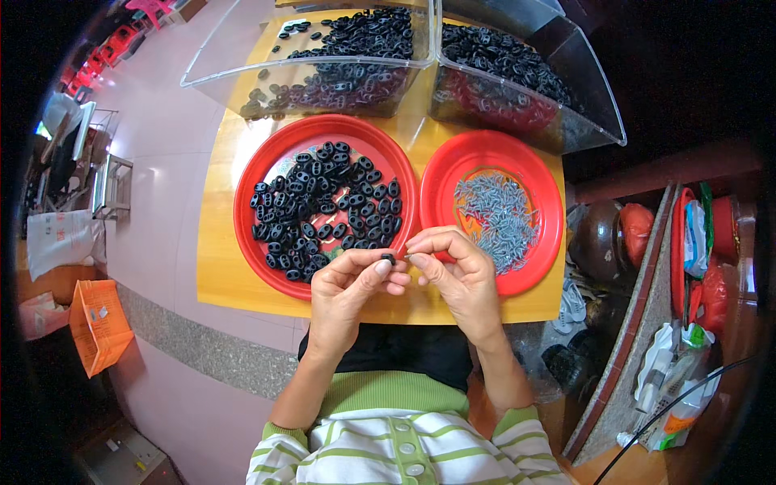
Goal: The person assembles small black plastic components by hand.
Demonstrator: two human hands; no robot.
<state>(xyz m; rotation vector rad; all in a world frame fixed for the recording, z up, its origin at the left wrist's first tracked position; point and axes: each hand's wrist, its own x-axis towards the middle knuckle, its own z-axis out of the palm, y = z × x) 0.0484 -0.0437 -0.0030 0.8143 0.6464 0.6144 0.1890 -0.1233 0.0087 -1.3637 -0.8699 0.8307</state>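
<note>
Your left hand pinches a small black piece between thumb and forefinger, just left of your right hand's fingertips and nearly level with them; its long axis is unclear. Your right fingers are pinched together, on what you cannot tell; small grey metal pieces lie just beyond them in a red plate.
</note>
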